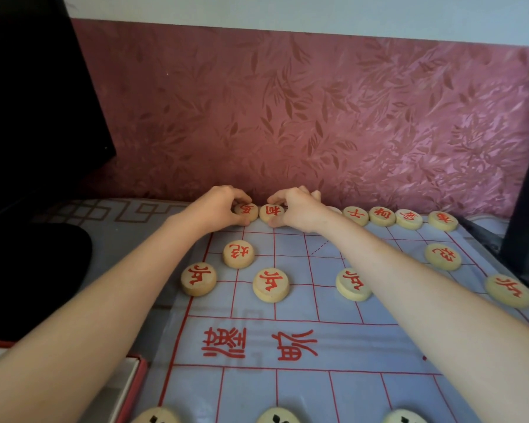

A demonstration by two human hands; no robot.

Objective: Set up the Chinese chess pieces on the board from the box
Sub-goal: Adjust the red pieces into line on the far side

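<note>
Pieces [270, 284] are pale round discs with red or black characters.

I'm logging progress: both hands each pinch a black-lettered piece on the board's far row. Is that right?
No, the lettering is red, not black. The head view shows the left hand pinching one red-lettered piece and the right hand its neighbour, both on the far row of the board.
</note>
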